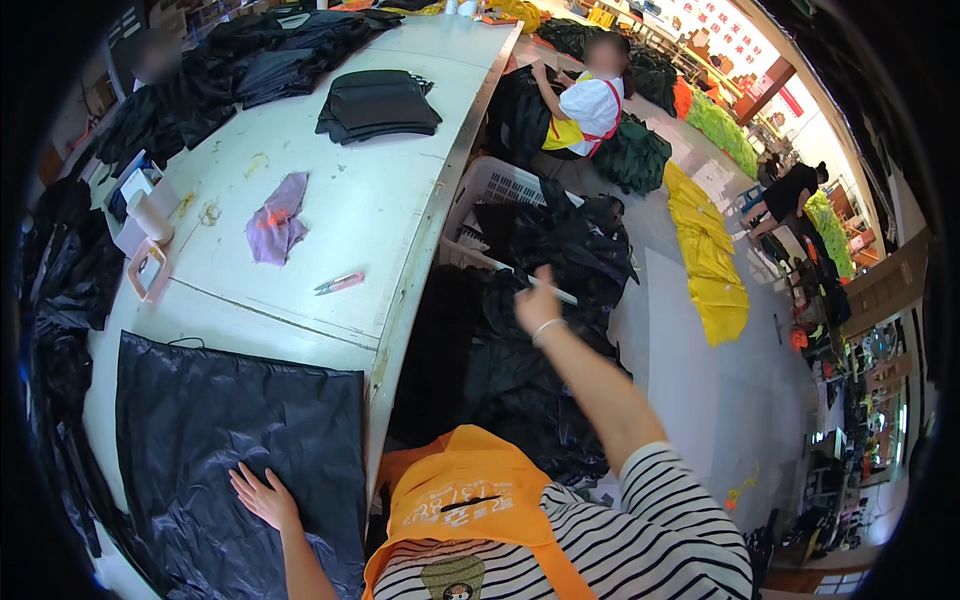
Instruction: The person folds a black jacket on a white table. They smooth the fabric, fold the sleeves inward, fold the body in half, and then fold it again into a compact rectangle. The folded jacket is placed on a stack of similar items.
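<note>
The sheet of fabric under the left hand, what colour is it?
Black, slightly shiny. The fabric sheet lies flat on the table under the left hand, clearest in the head view.

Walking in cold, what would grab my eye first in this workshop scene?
Probably the big black fabric sheet spread on the white table, with the person's left hand pressed flat on it. Next, the right hand stretched out over a heap of black fabric beside the table, gripping a thin white stick. Bright yellow cloth lies on the floor further right.
</note>
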The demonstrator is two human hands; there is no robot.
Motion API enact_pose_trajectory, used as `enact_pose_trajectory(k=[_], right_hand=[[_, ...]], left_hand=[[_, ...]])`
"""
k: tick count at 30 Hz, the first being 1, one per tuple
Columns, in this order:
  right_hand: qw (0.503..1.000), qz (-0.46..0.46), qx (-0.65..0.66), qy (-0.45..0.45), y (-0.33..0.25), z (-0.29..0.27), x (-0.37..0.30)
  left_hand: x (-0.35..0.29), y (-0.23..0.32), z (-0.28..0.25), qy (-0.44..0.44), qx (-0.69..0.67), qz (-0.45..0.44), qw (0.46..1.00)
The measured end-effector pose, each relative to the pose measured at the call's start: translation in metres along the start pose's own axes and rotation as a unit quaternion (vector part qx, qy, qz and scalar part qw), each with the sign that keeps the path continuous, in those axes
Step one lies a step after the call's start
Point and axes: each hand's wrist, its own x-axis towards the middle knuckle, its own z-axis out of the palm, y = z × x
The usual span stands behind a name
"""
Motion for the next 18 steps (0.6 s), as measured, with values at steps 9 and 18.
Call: enact_pose_trajectory(k=[9,18], right_hand=[[0.737,-0.539,0.135,-0.383,-0.173,0.058,-0.277],[0.694,-0.529,0.019,-0.488,-0.142,0.089,-0.290]], left_hand=[[0.002,-0.005,0.009,0.087,-0.031,0.024,0.995],[-0.129,-0.081,-0.069,0.235,-0.014,-0.119,0.964]])
